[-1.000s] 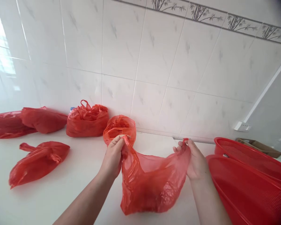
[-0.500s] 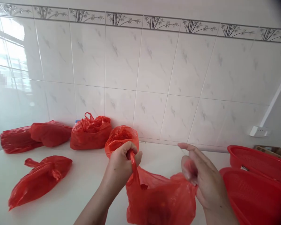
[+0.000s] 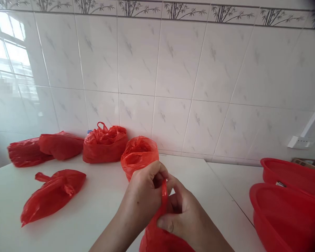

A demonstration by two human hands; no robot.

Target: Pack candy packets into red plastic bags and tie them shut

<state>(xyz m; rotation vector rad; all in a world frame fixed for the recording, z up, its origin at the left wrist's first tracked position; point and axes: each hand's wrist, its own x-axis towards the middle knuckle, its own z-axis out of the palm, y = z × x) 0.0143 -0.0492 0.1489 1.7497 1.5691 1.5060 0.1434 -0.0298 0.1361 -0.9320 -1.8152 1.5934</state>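
Observation:
Low in the middle of the head view is a red plastic bag [image 3: 157, 239], partly hidden behind my hands. My left hand [image 3: 147, 185] is closed round its gathered handle, which shows as a narrow twisted strip between the two hands. Right against it, my right hand [image 3: 185, 213] has its fingers bent about the same strip, the thumb pressed on the bag's neck. What lies inside the bag cannot be made out. Just behind my left hand stands another red plastic bag [image 3: 139, 154] with its mouth open.
On the white table [image 3: 99, 217] at left lies a tied red bag [image 3: 54, 194]. Along the tiled wall rest a full red bag [image 3: 105, 147] and folded red bags [image 3: 60, 145]. Red plastic baskets [image 3: 286, 213] stand at right, near a wall socket [image 3: 300, 142].
My right hand has moved left from the bag's far side to meet my left hand at the handle. The bag's spread top is now drawn together. The view has shifted slightly.

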